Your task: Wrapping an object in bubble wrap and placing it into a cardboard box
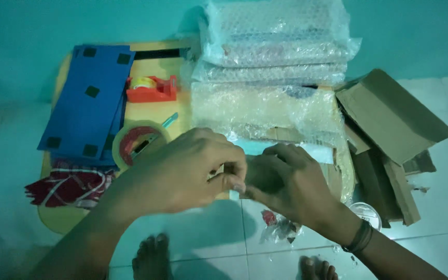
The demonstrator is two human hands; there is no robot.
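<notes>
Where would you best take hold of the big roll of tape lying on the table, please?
Grip the roll of tape by its far left rim, one finger through the open centre and the thumb outside. It lies flat with the hole facing up, and the left hand hides its near right edge, so coming from above on the side of the blue sheets looks clearest.

A low wooden table [58, 218] stands on pale floor tiles [442, 218] against a teal wall [22, 46].

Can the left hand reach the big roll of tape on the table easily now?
Probably yes. The left hand is right beside the tape roll, with nothing between them, though its fingers are busy pinching something small together with the right hand.
</notes>
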